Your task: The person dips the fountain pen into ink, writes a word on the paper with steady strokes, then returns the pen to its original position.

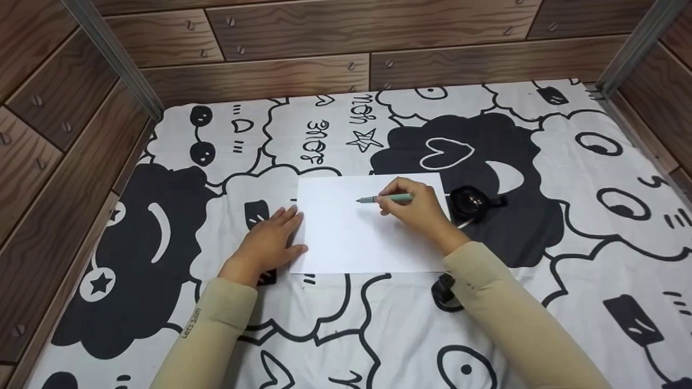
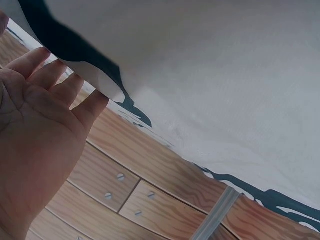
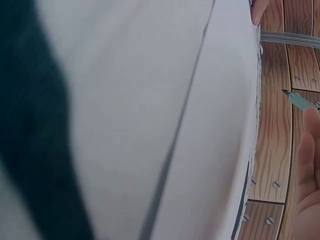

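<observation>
A white sheet of paper [image 1: 346,237] lies flat on the patterned cloth, with no marks that I can make out. My left hand [image 1: 270,240] rests at its left edge, fingers extended and fingertips at the paper. In the left wrist view the same hand [image 2: 45,115] shows its palm side, holding nothing. Over the right half of the sheet, my right hand [image 1: 413,208] pinches a teal pen [image 1: 400,198] between thumb and fingers. The pen's dark tip points left and seems slightly above the paper. The right wrist view catches the pen [image 3: 300,101] and part of the hand [image 3: 307,165].
A glossy black round object [image 1: 469,202] stands against the sheet's right edge. Another black looped object [image 1: 447,293] lies partly under the right sleeve. Black-and-white cartoon cloth [image 1: 313,308] covers the surface. Wood-look panels [image 1: 292,75] and metal posts [image 1: 116,59] border it.
</observation>
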A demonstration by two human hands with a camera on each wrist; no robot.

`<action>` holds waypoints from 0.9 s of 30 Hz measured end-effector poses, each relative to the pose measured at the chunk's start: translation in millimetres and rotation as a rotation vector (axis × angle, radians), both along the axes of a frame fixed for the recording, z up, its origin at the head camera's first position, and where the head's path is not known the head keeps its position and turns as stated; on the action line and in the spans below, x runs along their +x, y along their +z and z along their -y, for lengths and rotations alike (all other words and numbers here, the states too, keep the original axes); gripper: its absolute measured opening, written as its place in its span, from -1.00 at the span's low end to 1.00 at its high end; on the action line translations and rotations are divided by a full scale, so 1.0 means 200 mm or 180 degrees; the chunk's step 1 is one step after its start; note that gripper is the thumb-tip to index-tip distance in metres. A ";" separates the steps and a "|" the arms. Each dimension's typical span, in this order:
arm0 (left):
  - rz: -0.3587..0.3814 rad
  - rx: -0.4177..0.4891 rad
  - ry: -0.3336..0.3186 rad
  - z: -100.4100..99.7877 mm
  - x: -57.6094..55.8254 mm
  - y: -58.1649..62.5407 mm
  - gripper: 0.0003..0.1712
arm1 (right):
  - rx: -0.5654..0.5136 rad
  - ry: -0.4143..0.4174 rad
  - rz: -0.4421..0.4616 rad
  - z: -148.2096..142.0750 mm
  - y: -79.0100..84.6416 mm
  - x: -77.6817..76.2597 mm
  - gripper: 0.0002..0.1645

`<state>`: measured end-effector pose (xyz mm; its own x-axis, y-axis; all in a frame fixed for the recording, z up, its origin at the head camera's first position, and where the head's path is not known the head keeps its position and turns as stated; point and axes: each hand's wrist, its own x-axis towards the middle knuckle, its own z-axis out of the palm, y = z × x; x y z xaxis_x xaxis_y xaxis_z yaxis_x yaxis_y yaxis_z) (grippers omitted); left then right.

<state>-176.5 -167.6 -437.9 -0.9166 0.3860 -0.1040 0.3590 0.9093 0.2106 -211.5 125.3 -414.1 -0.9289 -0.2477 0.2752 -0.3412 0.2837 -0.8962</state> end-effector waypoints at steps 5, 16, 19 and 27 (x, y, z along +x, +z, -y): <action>0.0002 0.0000 -0.0010 0.00 0.00 0.00 -0.23 | -0.0022 -0.0031 0.0096 0.05 0.07 0.05 -0.87; 0.0026 -0.0019 0.0002 0.00 0.00 0.00 -0.23 | -0.0020 -0.0143 0.0281 0.07 -0.07 -0.04 -0.81; 0.0029 -0.0017 0.0013 0.00 0.00 0.00 -0.23 | -0.0056 -0.0165 0.0277 0.08 -0.08 -0.05 -0.81; -0.0064 0.0018 0.0004 0.00 0.00 0.00 -0.24 | 0.0124 -0.0202 0.0462 0.10 -0.08 -0.04 -0.84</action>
